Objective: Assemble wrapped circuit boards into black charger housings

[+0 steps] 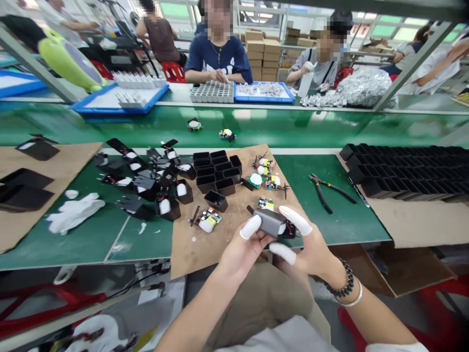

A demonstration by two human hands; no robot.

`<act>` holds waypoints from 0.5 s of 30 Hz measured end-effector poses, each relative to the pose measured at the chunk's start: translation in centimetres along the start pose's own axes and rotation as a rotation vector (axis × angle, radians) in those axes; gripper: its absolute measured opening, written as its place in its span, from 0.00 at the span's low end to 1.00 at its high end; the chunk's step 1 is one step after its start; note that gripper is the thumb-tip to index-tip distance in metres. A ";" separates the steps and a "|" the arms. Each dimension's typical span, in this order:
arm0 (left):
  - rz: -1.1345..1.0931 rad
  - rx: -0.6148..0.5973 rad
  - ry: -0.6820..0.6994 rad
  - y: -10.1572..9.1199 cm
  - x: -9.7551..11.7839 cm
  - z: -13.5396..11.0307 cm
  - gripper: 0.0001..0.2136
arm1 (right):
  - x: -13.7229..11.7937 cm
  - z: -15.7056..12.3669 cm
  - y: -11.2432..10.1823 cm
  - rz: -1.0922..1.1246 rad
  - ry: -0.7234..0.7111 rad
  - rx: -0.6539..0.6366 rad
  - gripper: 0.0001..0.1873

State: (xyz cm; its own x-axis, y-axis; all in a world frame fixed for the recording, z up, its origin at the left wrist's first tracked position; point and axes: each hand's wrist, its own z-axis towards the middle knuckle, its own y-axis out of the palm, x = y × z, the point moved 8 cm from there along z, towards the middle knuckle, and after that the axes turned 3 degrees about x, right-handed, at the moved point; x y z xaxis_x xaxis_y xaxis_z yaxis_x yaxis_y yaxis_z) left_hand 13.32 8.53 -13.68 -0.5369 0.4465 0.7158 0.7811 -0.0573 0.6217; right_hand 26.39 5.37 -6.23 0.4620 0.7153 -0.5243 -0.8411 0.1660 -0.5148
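My left hand [238,252] grips a black plastic case [270,222], its thumb in a white finger cot lying along the case. The case is tilted on its side above the cardboard. Wires and a white blob show at its right end. My right hand [311,247] is beside that end, thumb and index finger in white cots and spread apart; whether they touch the case is unclear. Just behind are a circuit board [266,203] and more boards with yellow parts [273,182]. Another board [207,220] lies to the left, near an upright black case [216,200].
Several black cases [214,171] stand on the cardboard sheet [190,254]. Left are cases with boards inside [146,183] and a white glove [76,212]. Right are pliers [326,190], tweezers [358,191] and rows of cases [403,171]. Beyond the green belt [154,128], co-workers sit.
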 end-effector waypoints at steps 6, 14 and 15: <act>0.282 -0.050 0.186 0.3 10.7 2.4 0.24 | 10.6 13.2 -2.1 -0.251 0.219 -0.057 0.21; 0.913 0.532 0.600 -9.2 31.0 15.3 0.20 | 30.2 23.4 -3.3 -0.744 0.855 -0.376 0.18; 0.949 0.572 0.599 -10.4 32.9 16.8 0.19 | 31.2 23.7 -2.7 -0.769 0.885 -0.394 0.16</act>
State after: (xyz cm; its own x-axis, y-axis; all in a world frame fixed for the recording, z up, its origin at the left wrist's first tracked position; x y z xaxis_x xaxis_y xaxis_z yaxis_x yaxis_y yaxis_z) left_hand -7.11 38.82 -1.89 0.3672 -0.0413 0.9292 0.8835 0.3279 -0.3345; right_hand 36.38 43.32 -5.10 0.9587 -0.2079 -0.1941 -0.1954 0.0146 -0.9806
